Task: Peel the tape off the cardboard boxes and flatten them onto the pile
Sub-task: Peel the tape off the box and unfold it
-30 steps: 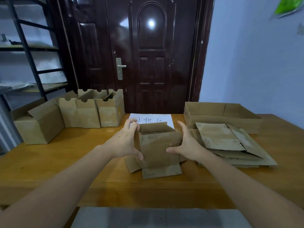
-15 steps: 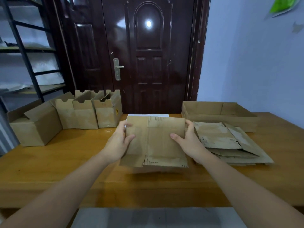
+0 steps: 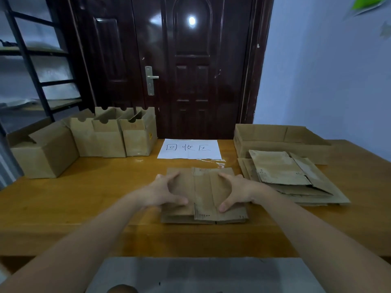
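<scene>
A flattened brown cardboard box [image 3: 203, 193] lies flat on the wooden table [image 3: 84, 197], right in front of me. My left hand [image 3: 167, 192] presses on its left half with fingers and thumb spread. My right hand [image 3: 236, 192] presses on its right half the same way. To the right sits the pile of flattened boxes [image 3: 283, 178], apart from the box under my hands. Several upright, unflattened boxes [image 3: 114, 136] stand at the back left, with a larger box [image 3: 44, 155] beside them.
A white paper sign [image 3: 190, 148] with handwritten characters lies behind the flattened box, with clear tape scraps [image 3: 219, 164] at its near edge. A shallow open cardboard tray [image 3: 281, 135] stands behind the pile. A dark door is beyond the table, a metal shelf at the left.
The box went from an open shape held between my hands to collapsed, then laid flat on the table. Both hands moved from its sides onto its top face.
</scene>
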